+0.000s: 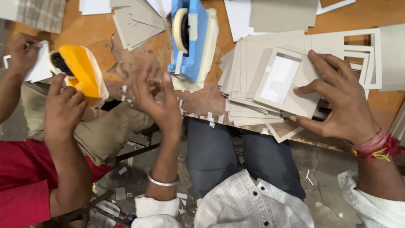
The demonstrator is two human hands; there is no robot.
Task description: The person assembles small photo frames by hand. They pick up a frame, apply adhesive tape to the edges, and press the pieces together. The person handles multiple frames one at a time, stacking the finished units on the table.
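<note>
Fingers spread flat, the right hand (339, 99) presses a cardboard frame (283, 82); left hand (157, 101) hangs open.

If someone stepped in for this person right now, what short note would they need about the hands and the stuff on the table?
Left hand: raised, fingers spread, empty, just in front of the blue tape dispenser at the table edge.
Right hand: pressed flat on the top cardboard frame, which has a white window and lies on the stack of grey cards.
Done: many cards are stacked; short tape bits hang along the table edge.
Left: whether the top frame is taped cannot be seen.
Nearby: another person's hand rests on a yellow tape dispenser.
</note>
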